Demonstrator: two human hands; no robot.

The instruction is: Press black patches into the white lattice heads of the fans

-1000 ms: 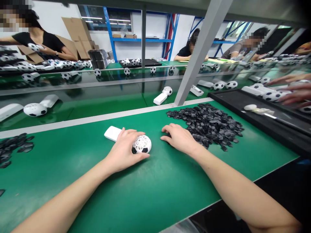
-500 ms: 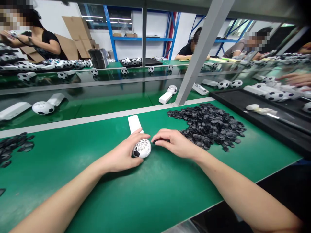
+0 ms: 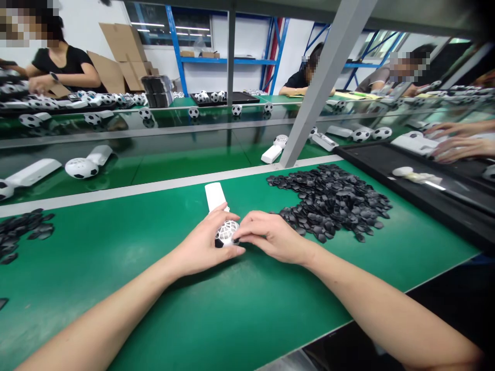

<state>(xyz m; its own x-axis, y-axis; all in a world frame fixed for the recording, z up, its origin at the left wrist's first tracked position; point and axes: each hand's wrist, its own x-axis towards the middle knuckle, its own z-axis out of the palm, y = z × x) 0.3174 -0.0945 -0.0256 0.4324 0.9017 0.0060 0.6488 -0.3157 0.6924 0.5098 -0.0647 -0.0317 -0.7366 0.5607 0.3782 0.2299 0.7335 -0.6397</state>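
Note:
A white football-patterned fan [image 3: 227,233] lies on the green table, its flat white handle [image 3: 215,196] pointing away from me. My left hand [image 3: 204,239] is wrapped round the left side of its round head, which has an openwork front. Between the thumb and fingers of my right hand [image 3: 266,233] is a small black plastic patch [image 3: 236,240], touching the right side of the ball-shaped head. A black patch shows on the head's lower left. My fingers hide part of both the head and the held patch.
A pile of black patches [image 3: 336,201] lies right of my hands, a smaller pile [image 3: 27,229] at far left. Beyond a metal strip, a belt [image 3: 174,154] carries football fans. A grey post [image 3: 309,103] rises ahead. A co-worker's hands [image 3: 460,139] work over a black tray [image 3: 386,159].
My right hand has moved left, bringing the black patch against the fan's head. My left thumb has shifted right along its lower edge. Fans on the near belt have moved right.

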